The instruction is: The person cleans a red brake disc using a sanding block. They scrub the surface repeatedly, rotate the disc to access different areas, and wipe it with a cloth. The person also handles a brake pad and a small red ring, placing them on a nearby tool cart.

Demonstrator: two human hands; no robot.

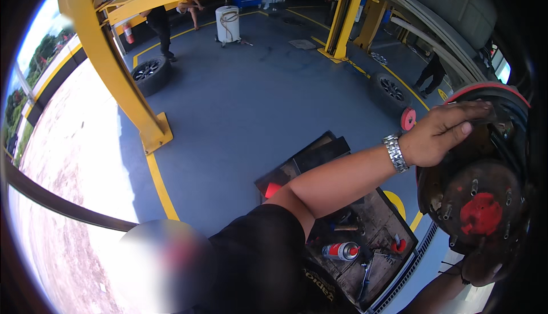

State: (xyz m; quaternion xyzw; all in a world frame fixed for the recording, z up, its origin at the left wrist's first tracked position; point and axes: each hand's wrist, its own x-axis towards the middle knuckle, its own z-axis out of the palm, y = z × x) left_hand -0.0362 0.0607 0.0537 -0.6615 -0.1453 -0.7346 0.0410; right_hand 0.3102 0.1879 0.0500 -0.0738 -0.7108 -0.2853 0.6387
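Observation:
A drum brake assembly (427, 191) fills the right side, with a dark wheel hub (465, 178), several bare studs and a red hub centre (481, 214). My left hand (436, 137), below a metal-band watch (395, 153), reaches over its upper part. The fingers and thumb close on a dark curved piece there that looks like a brake shoe (501, 114). Low on the assembly, my right hand (484, 265) curls up against the bottom edge. Its fingers are mostly hidden, and what they hold cannot be made out.
Under my left arm stands a tool tray (379, 214) with a spray can (342, 251), a hammer (345, 228) and metal tools. Wheels (391, 88) (149, 74) lie on the floor. Yellow lift posts (342, 23) (123, 80) stand beyond. A raised vehicle overhangs the upper right; people stand farther back.

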